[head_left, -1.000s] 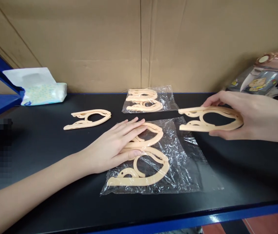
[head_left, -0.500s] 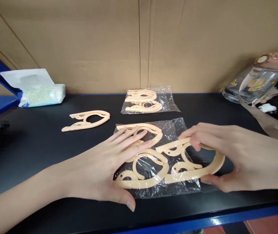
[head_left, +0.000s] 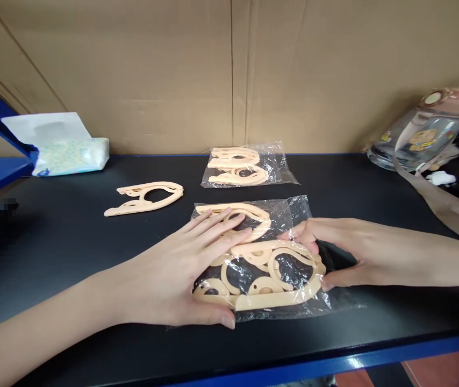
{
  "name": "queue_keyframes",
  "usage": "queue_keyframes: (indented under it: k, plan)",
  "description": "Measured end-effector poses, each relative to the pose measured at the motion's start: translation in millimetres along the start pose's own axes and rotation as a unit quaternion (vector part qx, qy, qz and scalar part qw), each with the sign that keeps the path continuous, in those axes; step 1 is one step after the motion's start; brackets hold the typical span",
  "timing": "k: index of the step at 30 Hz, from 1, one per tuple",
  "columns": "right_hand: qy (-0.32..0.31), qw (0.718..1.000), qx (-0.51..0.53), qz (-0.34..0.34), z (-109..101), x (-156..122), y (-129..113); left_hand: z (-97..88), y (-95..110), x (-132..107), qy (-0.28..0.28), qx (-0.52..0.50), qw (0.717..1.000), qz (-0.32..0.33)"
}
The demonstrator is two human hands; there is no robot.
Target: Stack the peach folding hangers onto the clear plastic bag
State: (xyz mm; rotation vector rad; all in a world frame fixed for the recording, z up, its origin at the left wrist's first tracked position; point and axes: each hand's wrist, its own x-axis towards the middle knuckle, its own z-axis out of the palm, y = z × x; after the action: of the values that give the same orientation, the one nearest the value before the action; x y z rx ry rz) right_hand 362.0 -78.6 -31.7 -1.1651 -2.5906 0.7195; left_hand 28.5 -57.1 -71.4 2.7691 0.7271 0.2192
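Observation:
My left hand (head_left: 173,269) lies flat with its fingers spread over a clear plastic bag (head_left: 300,212) holding beige folding hangers. One folding hanger (head_left: 253,215) in the bag shows beyond my fingertips. Nearer to me, another folding hanger (head_left: 281,298) overlaps the one beside my left thumb. The rounded right end of this nearer hanger is between the thumb and fingers of my right hand (head_left: 334,250), which closes around it at the bag's right side. Whether it lies fully inside the plastic is hard to make out.
A loose folding hanger (head_left: 165,203) lies on the black tabletop (head_left: 72,231) at the left. Behind is a second bag (head_left: 280,166) of hangers. A tissue pack (head_left: 72,156) stands back left, and a clear bottle (head_left: 427,134) with a strap (head_left: 435,201) at the right.
My right hand has moved left with the nearer hanger, which has slid over the bagged hanger by my left thumb. My left hand stays spread on the bag.

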Motion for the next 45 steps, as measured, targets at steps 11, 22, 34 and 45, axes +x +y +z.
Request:
queue_keyframes:
  k: [11,22,34,45]
  plan:
    - [0.001,0.995,0.092,-0.050,25.5,8.5,-5.6,5.7,0.9,-1.0,0.012,0.018,1.000,0.000]
    - [-0.053,0.988,0.137,-0.042,21.0,11.4,-7.2,-1.7,9.0,4.4,-0.030,0.006,0.999,-0.036]
    - [0.058,0.985,0.159,-0.030,44.0,19.0,-6.2,-3.4,13.9,7.7,-0.041,-0.018,0.998,-0.038]
    - [0.114,0.988,0.101,0.005,46.4,18.8,-4.9,-5.4,10.7,7.4,-0.032,-0.008,0.998,-0.046]
